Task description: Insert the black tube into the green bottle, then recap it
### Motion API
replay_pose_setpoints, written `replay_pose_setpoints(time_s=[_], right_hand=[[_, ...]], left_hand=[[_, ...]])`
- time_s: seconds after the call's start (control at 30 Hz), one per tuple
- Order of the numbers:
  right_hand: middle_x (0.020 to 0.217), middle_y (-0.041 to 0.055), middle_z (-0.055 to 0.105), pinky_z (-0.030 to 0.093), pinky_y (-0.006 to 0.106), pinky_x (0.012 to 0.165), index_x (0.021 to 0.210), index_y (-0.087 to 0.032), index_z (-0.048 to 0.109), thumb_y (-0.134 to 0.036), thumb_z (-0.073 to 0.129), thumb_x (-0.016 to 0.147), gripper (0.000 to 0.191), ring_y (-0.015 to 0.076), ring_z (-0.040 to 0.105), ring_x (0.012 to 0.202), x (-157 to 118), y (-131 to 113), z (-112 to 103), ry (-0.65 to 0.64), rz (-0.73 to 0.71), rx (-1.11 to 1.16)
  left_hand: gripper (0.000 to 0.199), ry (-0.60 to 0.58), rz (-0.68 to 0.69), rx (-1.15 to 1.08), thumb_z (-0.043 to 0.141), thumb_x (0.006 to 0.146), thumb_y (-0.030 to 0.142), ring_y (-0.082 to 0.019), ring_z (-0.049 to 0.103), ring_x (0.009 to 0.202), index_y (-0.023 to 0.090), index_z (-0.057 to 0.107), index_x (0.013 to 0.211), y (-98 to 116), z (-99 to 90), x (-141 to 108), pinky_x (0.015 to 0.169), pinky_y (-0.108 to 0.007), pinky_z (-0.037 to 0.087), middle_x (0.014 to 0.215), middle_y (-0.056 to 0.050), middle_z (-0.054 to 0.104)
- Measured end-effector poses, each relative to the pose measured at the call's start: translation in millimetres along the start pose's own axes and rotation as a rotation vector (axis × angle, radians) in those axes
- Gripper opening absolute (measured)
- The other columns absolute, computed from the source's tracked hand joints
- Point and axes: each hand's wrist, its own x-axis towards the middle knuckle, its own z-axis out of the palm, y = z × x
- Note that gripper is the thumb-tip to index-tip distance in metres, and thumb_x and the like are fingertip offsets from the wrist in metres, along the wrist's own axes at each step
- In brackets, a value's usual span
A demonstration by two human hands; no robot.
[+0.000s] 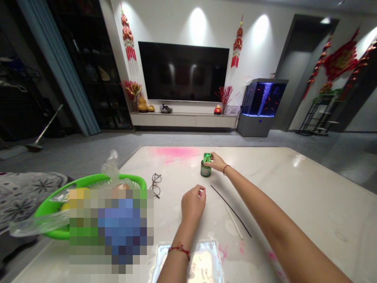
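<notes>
On the far part of the pale table (265, 188) stands a small dark green jar (205, 169). My right hand (217, 162) reaches out to it, its fingers wrapped round a shiny green piece (207, 157) at the jar's top. My left hand (193, 201) rests nearer to me, fingers curled in, above the table's middle; whether it holds something small is hidden. A thin black stick (231, 211) and a white stick (235, 223) lie to its right. Under my left forearm is a shiny, clear flat sheet (206, 261).
A green basket (141, 182) with bags and yellow items is at the left, partly blurred out. Eyeglasses (156, 185) lie beside it. Pink smudges mark the table. Beyond are a television (184, 72), a low cabinet (185, 120) and a fish tank (263, 98).
</notes>
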Motion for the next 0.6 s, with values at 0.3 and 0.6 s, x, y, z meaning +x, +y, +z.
replay_pose_setpoints(time_s=[0.3, 0.6], right_hand=[[0.098, 0.0078, 0.061, 0.044, 0.03, 0.077, 0.096, -0.015, 0.053, -0.031, 0.073, 0.053, 0.05, 0.0198, 0.058, 0.089, -26.6, 2.4, 16.0, -0.015, 0.024, -0.094], [0.097, 0.0057, 0.062, 0.043, 0.03, 0.076, 0.099, -0.017, 0.056, -0.034, 0.076, 0.049, 0.057, 0.0205, 0.056, 0.089, -89.4, -28.4, 8.2, -0.209, -0.18, -0.1]], left_hand=[[0.018, 0.033, -0.015, 0.004, 0.046, 0.081, 0.026, -0.012, 0.058, 0.07, 0.023, 0.061, 0.09, -5.8, -0.6, -0.6, 0.07, -0.024, 0.036, 0.075, 0.001, 0.065], [0.068, 0.007, -0.164, 0.013, 0.062, 0.068, 0.031, -0.025, 0.047, 0.113, 0.011, 0.034, 0.126, -32.0, 19.9, -6.0, 0.092, -0.033, 0.034, 0.122, -0.016, 0.051]])
